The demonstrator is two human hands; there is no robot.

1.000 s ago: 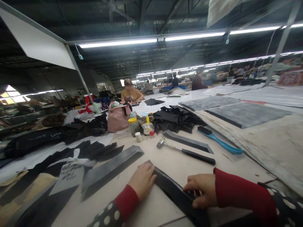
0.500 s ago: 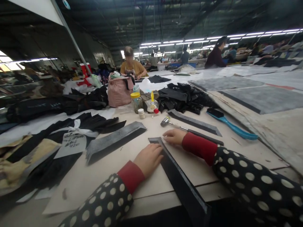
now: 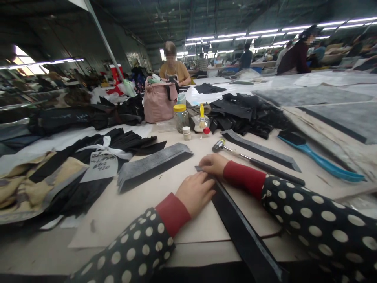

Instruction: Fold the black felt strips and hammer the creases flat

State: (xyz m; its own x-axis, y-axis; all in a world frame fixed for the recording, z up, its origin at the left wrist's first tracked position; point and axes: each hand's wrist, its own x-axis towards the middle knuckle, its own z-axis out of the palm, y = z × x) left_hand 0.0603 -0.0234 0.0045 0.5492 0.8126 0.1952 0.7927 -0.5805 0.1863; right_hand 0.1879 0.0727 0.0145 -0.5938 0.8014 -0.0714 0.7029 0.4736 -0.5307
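A long black strip (image 3: 235, 224) with a narrow grey edge runs from the table's front edge to its middle. My left hand (image 3: 196, 192) lies on its far part, fingers stretched out and pressing the surface. At the far end, my right hand (image 3: 214, 164) has its fingers bent and closed on the strip's edge; the fingertips are partly hidden. Just beyond the right hand lies a hammer (image 3: 259, 164) with a dark handle. A stack of grey-backed black strips (image 3: 156, 163) rests to the left, and another such strip (image 3: 259, 148) lies behind the hammer.
A blue-handled brush (image 3: 326, 163) lies at right. At the back stand a yellow-lidded jar (image 3: 181, 120), a small white bottle (image 3: 186, 133), a yellow brush (image 3: 202, 116) and a pink bag (image 3: 159, 102). Black pieces (image 3: 241, 112) are heaped behind. A co-worker (image 3: 175, 70) sits across the table.
My right hand has moved in from beside the strip onto its far end, its fingers closing there. My left hand stays on the strip. The view has shifted slightly.
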